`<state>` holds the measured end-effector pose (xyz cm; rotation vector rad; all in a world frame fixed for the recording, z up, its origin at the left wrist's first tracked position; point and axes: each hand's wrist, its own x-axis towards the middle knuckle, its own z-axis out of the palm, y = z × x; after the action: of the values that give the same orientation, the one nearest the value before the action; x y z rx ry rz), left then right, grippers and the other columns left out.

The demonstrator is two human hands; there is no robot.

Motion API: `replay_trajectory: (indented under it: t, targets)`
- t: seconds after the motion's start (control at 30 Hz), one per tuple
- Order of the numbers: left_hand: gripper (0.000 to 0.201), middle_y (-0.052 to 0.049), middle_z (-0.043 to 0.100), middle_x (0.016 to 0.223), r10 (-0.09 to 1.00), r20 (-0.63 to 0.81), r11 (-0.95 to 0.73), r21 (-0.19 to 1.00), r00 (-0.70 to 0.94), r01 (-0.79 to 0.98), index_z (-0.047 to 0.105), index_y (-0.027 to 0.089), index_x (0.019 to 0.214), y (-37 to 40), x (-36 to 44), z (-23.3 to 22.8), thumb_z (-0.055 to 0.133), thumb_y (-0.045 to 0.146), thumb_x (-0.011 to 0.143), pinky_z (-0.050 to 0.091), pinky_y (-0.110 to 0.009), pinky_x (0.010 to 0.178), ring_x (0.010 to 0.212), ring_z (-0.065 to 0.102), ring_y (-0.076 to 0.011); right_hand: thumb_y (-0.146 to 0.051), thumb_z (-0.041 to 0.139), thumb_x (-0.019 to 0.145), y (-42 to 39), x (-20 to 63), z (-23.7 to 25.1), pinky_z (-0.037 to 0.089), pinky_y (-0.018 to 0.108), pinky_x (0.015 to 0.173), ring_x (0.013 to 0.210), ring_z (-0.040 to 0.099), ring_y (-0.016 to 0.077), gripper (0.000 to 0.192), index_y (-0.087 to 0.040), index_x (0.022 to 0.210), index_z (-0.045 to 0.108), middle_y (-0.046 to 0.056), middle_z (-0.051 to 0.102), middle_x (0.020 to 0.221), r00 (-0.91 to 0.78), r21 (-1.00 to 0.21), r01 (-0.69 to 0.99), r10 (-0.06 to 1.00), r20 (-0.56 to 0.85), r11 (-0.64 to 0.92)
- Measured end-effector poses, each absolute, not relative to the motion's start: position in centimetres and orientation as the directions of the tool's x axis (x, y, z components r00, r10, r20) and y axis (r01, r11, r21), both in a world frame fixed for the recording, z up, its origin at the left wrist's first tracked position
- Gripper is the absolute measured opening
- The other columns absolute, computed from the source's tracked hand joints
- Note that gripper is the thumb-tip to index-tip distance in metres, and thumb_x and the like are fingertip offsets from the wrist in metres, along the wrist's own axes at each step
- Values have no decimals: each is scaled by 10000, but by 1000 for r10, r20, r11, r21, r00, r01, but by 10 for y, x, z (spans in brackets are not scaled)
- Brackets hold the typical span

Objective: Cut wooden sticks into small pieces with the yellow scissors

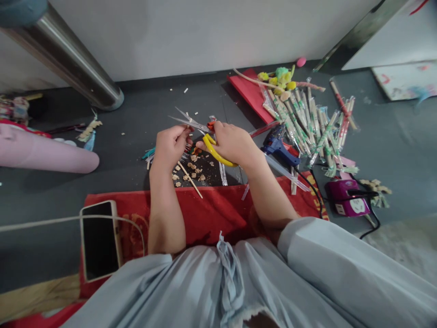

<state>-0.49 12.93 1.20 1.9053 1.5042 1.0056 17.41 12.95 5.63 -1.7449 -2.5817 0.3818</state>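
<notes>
Apparently a snipping step was in hand. The scissors (214, 151) were gripped at their yellow handles by the right hand (235, 143), with the blades parted and pointed toward the far left corner of the counter (136, 123). The left hand (170, 143) was closed into a pinch just beside the blades; what was held in it, if anything, was too small to be made out. Both hands were held over the middle of the counter, beyond the red cloth (211, 214) spread along its near edge. For a clean cut, it was judged, a steady pinch and fingertips kept out of the blades' path were called for.

Near the hands, tan bits (194, 175) were scattered, with a thin stick (190, 180) laid slantwise beside them. Toward the right edge, wrapped sticks (300, 123) were heaped, with a blue glue gun (278, 148) set between the heap and the right hand. A purple socket (348, 198) was placed near the near right corner. At the near left corner, a phone (100, 241) was crossed by a white cable (68, 222). By the left edge, a pink cylinder (48, 148) and a steel cylinder (75, 54) were seen; the far edge was backed by a pale wall (191, 41).
</notes>
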Motion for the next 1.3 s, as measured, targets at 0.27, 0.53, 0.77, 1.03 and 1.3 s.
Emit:
replay_trajectory:
  t: [0.27,0.53,0.77,1.03,1.3]
  targets:
    - [280,20,585,554,979,181,-203,795,96,572,594,193,723,129,-6,12,458,373,887,412,-223,572,527,527,-98,-693,201,875,129,169,61,440,340,742,968,630,299,736,-84,1137,520,192,648,1073,-345,-155,935,921,-184,319]
    - [278,24,580,532,978,183,-208,824,99,528,598,200,712,129,-5,8,474,387,877,400,-229,546,506,525,-101,-708,191,863,131,173,62,444,351,714,920,644,304,742,-106,1106,551,184,668,1018,-351,-148,934,912,-211,325]
    - [265,20,607,540,975,197,-218,795,99,567,579,201,677,129,-4,6,483,351,874,404,-244,569,517,538,-109,-742,194,839,131,176,63,443,357,713,912,646,317,774,-108,1070,575,196,669,1000,-350,-166,934,905,-242,317]
    - [298,25,575,516,971,224,-228,773,81,592,561,203,641,130,-4,10,475,363,877,400,-239,566,510,518,-104,-765,169,824,131,175,64,441,346,731,918,646,298,807,-105,1048,575,194,669,992,-359,-206,928,897,-258,312]
    - [298,18,586,553,977,207,-207,831,60,516,590,202,763,131,-4,6,435,419,895,415,-230,565,515,521,-99,-771,219,815,128,175,61,438,361,798,1008,610,308,819,-71,1142,491,216,630,1099,-393,-237,906,906,-158,351]
